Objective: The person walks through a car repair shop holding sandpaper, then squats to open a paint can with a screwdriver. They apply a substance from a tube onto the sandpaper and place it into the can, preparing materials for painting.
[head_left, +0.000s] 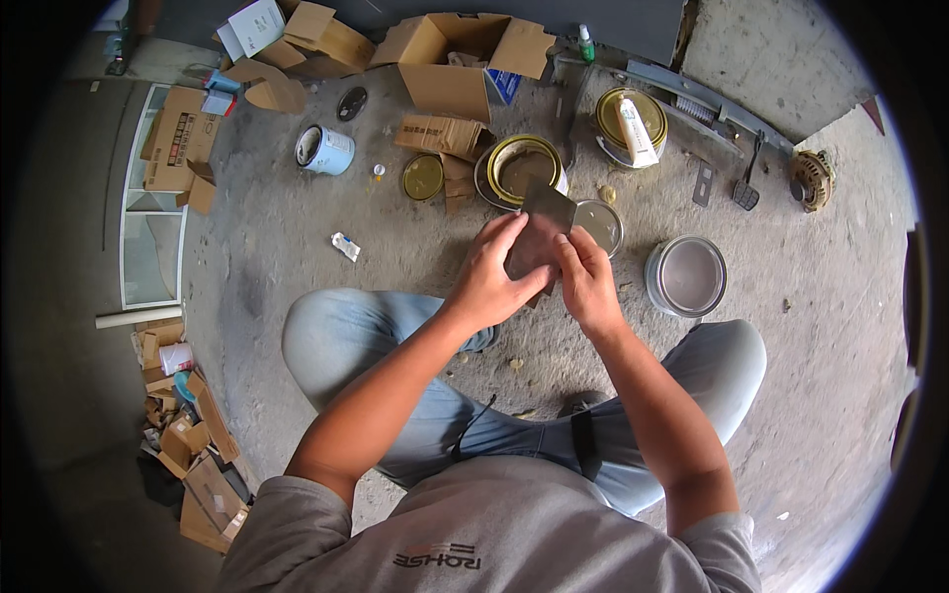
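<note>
My left hand (491, 274) and my right hand (590, 282) both grip a thin, dark grey flat sheet (545, 222), held tilted above the floor between my knees. The left fingers hold its left edge, with the thumb across the lower part. On the other side, the right thumb and fingers pinch its right edge. Just beyond the sheet stands an open can (497, 158) with a gold rim and brownish-grey paste inside; the sheet partly covers it. Beside my right hand, a round silvery lid (605, 229) lies on the floor, partly hidden.
A grey-topped can (658, 287) stands by my right knee. Farther off are a gold-lidded can (604, 116) bearing a white tube (634, 128), a gold lid (423, 177), a light-blue can (337, 153), a cardboard box (442, 91), a pedal (746, 191) and a round metal machine part (813, 181).
</note>
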`<move>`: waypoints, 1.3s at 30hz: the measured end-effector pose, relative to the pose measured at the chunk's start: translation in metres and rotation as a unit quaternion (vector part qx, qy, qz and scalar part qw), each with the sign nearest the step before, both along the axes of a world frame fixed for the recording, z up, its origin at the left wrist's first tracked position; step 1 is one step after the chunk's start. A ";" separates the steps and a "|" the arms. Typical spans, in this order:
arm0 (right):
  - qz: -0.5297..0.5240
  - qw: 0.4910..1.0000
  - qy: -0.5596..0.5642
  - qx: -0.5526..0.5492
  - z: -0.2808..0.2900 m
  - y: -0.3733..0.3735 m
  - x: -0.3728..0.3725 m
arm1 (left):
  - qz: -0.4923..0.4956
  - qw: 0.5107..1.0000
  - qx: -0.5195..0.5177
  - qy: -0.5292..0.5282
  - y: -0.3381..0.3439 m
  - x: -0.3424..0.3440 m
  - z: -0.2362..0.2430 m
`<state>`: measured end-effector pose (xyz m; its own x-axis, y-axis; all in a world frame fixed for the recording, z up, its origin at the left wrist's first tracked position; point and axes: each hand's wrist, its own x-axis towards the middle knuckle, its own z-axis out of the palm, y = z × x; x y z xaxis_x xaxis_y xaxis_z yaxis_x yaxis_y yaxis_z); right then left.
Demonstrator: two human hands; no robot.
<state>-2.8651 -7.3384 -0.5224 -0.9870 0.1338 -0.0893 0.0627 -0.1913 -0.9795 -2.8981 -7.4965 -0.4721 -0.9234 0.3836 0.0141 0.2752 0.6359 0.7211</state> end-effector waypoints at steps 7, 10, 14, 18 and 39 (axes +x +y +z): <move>0.029 0.999 0.017 0.019 0.018 0.004 0.008 | 0.096 0.988 0.026 -0.121 -0.008 -0.014 0.002; -0.071 0.989 -0.109 -0.065 0.026 0.029 0.003 | 0.192 0.918 0.259 -0.229 -0.018 -0.022 0.005; -0.124 0.976 -0.105 -0.146 0.048 0.085 0.030 | 0.207 0.857 0.352 -0.314 -0.006 -0.014 0.005; -0.192 0.951 -0.122 -0.210 0.060 0.157 0.092 | 0.092 0.907 0.201 -0.358 0.056 0.024 -0.012; -0.367 0.908 -0.196 -0.059 0.038 0.225 0.374 | -0.245 0.941 0.092 -0.216 0.170 0.157 -0.040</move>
<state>-2.4906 -7.1132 -0.4849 -0.5258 0.7084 -0.4709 0.2156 -0.4245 -0.8794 -2.7407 -7.3267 -0.5126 -0.5719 0.7920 -0.2139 0.1594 0.3630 0.9180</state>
